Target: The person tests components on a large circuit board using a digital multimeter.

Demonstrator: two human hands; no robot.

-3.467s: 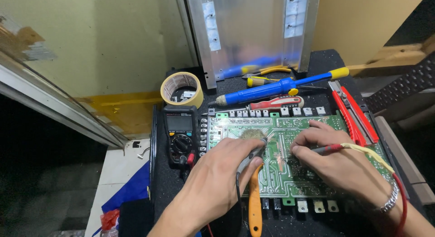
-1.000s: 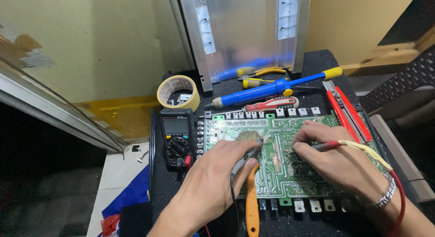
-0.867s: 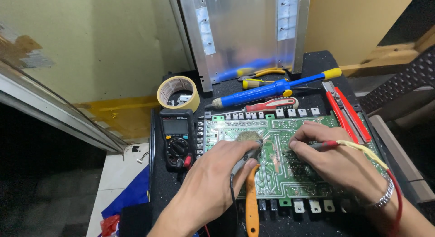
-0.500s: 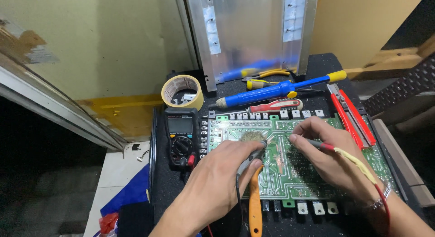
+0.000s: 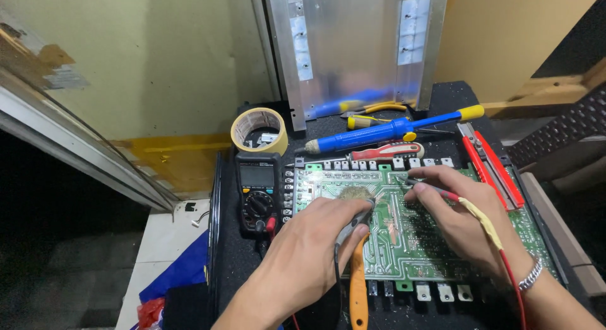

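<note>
Resting on a green circuit board [image 5: 404, 241], both hands are busy with thin test sticks. The left hand [image 5: 309, 254] has its fingers curled tight around a grey probe [image 5: 353, 219]. The tip of that probe points up and to the right and seems to touch the board near the middle, but the spot is small and hard to see. The right hand [image 5: 467, 219] pinches a red probe [image 5: 435, 190] between thumb and fingers, closed on it. Its thin tip points left, onto the top part of the board. A yellow and red wire [image 5: 489, 232] runs back from it over the right hand and down past a silver bracelet [image 5: 530, 276].

The board lies flat on a black mat [image 5: 233, 267], in the middle of the work spot. Just left of the board sits a black meter [image 5: 257, 191] with a round dial. Behind the meter stands a roll of tan tape [image 5: 259, 129]. Behind the board lie a long blue screwdriver [image 5: 391, 129] and a small red screwdriver [image 5: 386, 152]. On the right side, beside the board, lies a red cutter knife [image 5: 489, 163]. An orange handle [image 5: 358, 292] lies on the board's near edge, under the left hand. A shiny metal panel [image 5: 353, 46] leans on the wall at the back.
</note>
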